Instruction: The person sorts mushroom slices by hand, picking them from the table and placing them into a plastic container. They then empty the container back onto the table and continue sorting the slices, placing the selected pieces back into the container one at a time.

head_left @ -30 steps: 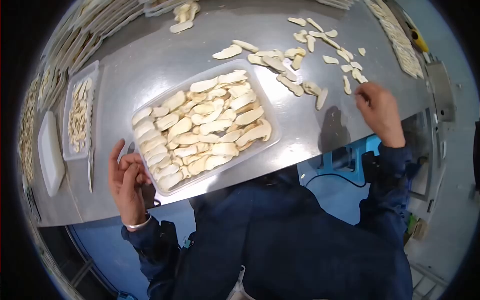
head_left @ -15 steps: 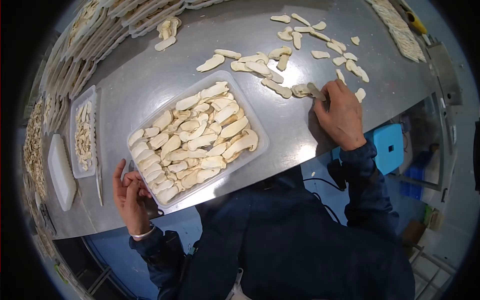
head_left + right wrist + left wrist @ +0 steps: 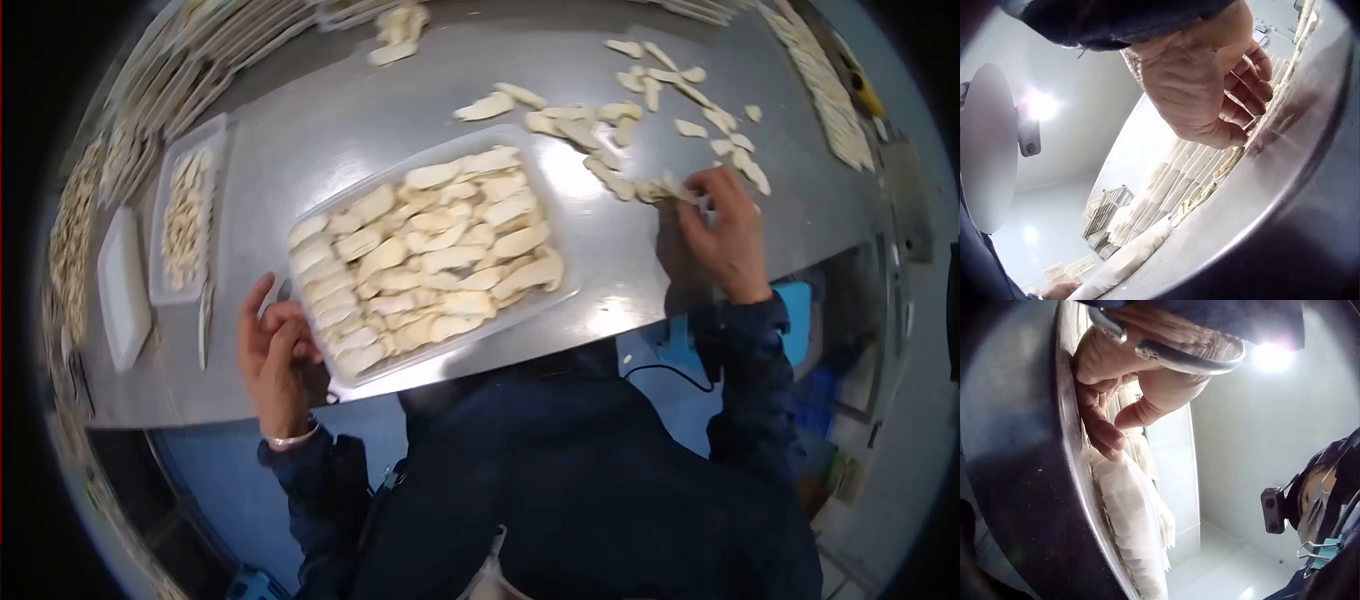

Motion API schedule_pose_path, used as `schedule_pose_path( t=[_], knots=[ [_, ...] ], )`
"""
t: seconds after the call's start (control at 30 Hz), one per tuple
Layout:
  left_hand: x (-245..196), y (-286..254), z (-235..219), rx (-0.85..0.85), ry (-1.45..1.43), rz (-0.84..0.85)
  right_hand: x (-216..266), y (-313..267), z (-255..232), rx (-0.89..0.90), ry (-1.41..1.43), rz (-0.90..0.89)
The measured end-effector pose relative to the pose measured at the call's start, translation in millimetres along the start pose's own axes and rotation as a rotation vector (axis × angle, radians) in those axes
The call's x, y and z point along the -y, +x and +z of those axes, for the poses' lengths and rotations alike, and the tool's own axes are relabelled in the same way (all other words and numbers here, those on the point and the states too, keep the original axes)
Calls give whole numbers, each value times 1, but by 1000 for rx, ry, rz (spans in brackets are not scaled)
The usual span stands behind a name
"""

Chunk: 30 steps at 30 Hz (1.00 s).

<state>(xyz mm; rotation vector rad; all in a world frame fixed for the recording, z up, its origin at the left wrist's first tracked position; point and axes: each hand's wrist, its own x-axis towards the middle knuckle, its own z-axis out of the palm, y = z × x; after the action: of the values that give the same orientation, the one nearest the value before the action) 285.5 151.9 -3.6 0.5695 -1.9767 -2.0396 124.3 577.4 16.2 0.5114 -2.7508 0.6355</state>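
A clear plastic tray [image 3: 572, 291] stands on the metal table, filled with rows of pale mushroom slices [image 3: 440, 262]. Beside its near left side is my left hand [image 3: 275, 355], fingers loosely bent with the index finger sticking out. In the left wrist view, fingertips of the left hand [image 3: 1147, 387] rest at the tray's end [image 3: 1125, 494], and the thumb stands apart. To the right of the tray, my right hand [image 3: 732, 238] pinches one mushroom slice [image 3: 679, 188] between thumb and fingers, low over the table. In the right wrist view the right hand [image 3: 1200, 87] hides most of that slice.
Loose mushroom slices [image 3: 573, 127] lie scattered beyond the tray and at the far right. At left are a smaller filled tray [image 3: 160, 285], a white foam tray [image 3: 125, 290] and a knife [image 3: 204, 330]. Stacked filled trays [image 3: 150, 110] line the back left.
My right hand has come in from the right to the loose slices and taken hold of one. The left hand has stayed by the tray. The head view has shifted.
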Motion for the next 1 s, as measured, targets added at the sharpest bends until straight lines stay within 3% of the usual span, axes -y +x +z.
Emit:
schedule_pose_path(
  t=[0.17,0.3,0.4,0.63,1.0],
  knots=[
    [-2,1,0,30,-66,-14,69,44,-10,54,35,-355],
    [-3,-1,1,30,-86,-13,133,73,17,91,81,-657],
    [-4,-2,3,27,-86,-16,173,84,40,194,71,-763],
    [-2,-2,2,53,-128,-27,205,102,85,246,128,-897],
    [-5,-2,2,75,-150,-30,212,105,95,336,44,-849]
  ],
)
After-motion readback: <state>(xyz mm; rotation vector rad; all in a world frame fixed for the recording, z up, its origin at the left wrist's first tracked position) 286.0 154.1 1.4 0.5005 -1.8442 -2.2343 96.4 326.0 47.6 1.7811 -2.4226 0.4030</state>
